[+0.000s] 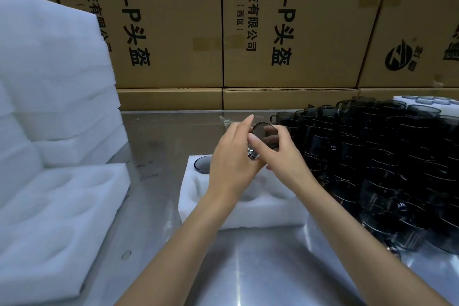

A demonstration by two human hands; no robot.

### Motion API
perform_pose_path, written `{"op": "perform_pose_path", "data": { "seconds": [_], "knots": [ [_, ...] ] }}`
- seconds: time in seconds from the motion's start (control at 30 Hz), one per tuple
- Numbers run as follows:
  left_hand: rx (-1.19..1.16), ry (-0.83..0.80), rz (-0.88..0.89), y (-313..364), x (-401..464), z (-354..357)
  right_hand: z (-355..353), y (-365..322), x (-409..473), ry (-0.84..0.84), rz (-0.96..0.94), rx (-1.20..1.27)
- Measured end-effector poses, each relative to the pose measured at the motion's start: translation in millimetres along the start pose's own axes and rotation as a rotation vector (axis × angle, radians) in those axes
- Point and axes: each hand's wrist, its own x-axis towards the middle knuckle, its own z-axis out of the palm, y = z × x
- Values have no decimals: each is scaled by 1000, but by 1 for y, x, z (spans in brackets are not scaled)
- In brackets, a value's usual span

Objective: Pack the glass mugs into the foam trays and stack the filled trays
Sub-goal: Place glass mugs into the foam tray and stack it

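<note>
Both hands hold one dark glass mug (266,136) above the far part of a white foam tray (250,213) on the metal table. My left hand (232,159) grips the mug's left side and handle area. My right hand (280,154) wraps its right side. The mug is tilted, its round mouth facing me. One mug (202,165) sits in the tray's far left pocket. The other pockets that I can see hold nothing. A big cluster of dark glass mugs (387,164) stands on the table to the right.
A tall stack of white foam trays (57,82) rises at the left, with one empty tray (57,218) lying in front of it. Cardboard boxes (285,27) form a wall behind the table. A filled foam tray (427,100) shows at the far right.
</note>
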Motion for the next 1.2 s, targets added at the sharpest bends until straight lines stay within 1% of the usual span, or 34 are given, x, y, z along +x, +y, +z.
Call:
{"op": "perform_pose_path", "data": {
  "seconds": [0.07, 0.13, 0.2, 0.27, 0.33, 0.4, 0.5, 0.6, 0.83, 0.93, 1.1, 1.2],
  "knots": [
    [-40, -41, -23, -1, -2, -1, 0, 2, 2, 27, -3, -23],
    [-65, -128, -89, -3, -4, -2, -2, 4, 6, 81, 16, 22],
    [48, -270, -158, -6, -8, -2, -8, 6, 9, 157, 40, 112],
    [229, -455, -169, -8, -12, 0, -13, 10, 11, 200, 32, 120],
    [324, -594, -155, -8, -14, 2, -16, 14, 11, 193, 24, 105],
    [355, -663, -146, -7, -15, 1, -16, 19, 11, 153, 47, 114],
    [358, -709, -150, -8, -15, -1, -18, 24, 13, 82, 96, 107],
    [367, -746, -158, -8, -15, -1, -22, 25, 12, 23, 95, 50],
    [364, -709, -154, -10, -18, 0, -28, 22, 11, -67, 7, -176],
    [346, -704, -148, -10, -18, -1, -32, 19, 10, -73, -10, -269],
    [340, -701, -145, -8, -18, -3, -42, 18, 10, -145, 36, -430],
    [341, -697, -146, -8, -18, -4, -38, 17, 8, -148, 27, -488]
  ]
}}
